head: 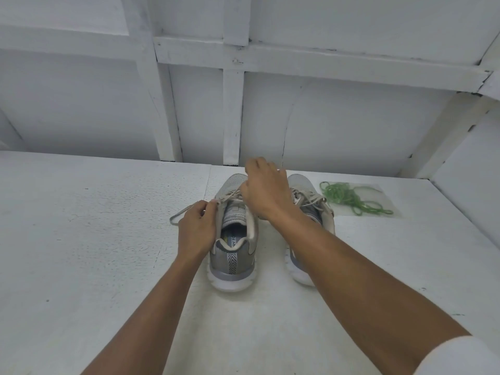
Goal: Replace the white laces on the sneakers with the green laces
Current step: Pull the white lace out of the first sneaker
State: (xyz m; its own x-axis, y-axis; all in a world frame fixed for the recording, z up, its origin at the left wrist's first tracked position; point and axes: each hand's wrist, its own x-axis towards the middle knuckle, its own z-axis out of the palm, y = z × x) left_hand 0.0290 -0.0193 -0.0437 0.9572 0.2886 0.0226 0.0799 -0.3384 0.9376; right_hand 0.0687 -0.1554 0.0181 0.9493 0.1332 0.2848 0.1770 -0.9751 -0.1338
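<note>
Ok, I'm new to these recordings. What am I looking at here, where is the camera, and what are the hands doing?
There is no machine here. A person works with bare hands, and the single picture comes from a camera worn on their head, looking forward and down. On the white table stand two grey sneakers with their heels towards the person: the left sneaker and the right sneaker. A heap of green laces lies to the right of them, untouched. The left hand pinches the white lace at the top of the left sneaker. The right hand reaches over that shoe's lacing. Its fingertips are hidden, so I cannot tell whether it holds anything.
</note>
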